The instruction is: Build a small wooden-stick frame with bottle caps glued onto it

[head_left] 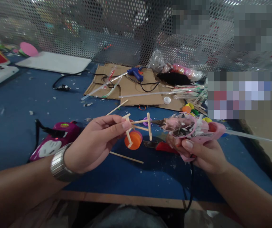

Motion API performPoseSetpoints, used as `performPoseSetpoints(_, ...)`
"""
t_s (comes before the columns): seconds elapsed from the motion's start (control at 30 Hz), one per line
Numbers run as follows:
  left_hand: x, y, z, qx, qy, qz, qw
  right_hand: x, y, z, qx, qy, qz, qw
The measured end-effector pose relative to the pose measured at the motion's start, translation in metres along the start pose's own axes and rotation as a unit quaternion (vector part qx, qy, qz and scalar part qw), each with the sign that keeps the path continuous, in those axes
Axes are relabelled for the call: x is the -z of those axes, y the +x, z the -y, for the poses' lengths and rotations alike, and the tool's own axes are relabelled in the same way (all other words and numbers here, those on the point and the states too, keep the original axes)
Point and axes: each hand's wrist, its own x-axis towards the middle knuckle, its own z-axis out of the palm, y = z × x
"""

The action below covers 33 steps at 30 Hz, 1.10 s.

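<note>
My left hand [102, 134] pinches a small frame of wooden sticks [149, 126] between thumb and fingers. My right hand [202, 152] is wrapped around a pink hot glue gun [197, 126], its front worn and crusted. The gun's dark nozzle points left and reaches the frame's right crosspiece; whether it touches cannot be told. From the gun's back sticks out a clear glue stick [249, 135]. An orange bottle cap [133, 141] appears just below the frame, and a purple cap [147, 121] shows behind it. A red-handled knife [165, 147] lies partly hidden under my right hand.
Loose wooden sticks [127, 157] lie on the blue table [98, 183]. A purple device [55, 139] with a black cord sits left. Behind are cardboard [140, 99], a blue glue gun [136, 73], a white board [55, 62], colored caps [186, 109] and a perforated metal screen [117, 28].
</note>
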Motion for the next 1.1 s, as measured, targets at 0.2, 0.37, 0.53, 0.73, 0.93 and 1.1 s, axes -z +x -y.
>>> performPoseSetpoints(0.2,0.002,0.000,0.000,0.005,0.023,-0.017,1.000,0.011,-0.004,-0.007,-0.019,-0.020,0.001,1.000)
performPoseSetpoints(0.37,0.002,-0.001,-0.001,0.001,0.028,-0.014,1.000,0.004,-0.001,-0.004,0.011,-0.018,-0.024,0.999)
performPoseSetpoints(0.53,0.001,0.000,-0.003,0.000,0.015,-0.011,1.000,-0.005,0.002,0.002,0.028,0.000,-0.013,1.000)
performPoseSetpoints(0.73,0.002,-0.001,-0.003,0.021,0.001,-0.003,1.000,-0.005,0.001,0.005,0.006,-0.001,-0.019,1.000)
performPoseSetpoints(0.93,0.002,-0.001,-0.004,0.023,0.010,0.003,1.000,-0.001,0.000,0.002,-0.016,0.001,0.011,1.000)
performPoseSetpoints(1.1,0.003,-0.001,-0.005,0.023,0.011,0.018,1.000,-0.001,0.000,-0.001,-0.026,0.027,0.004,0.999)
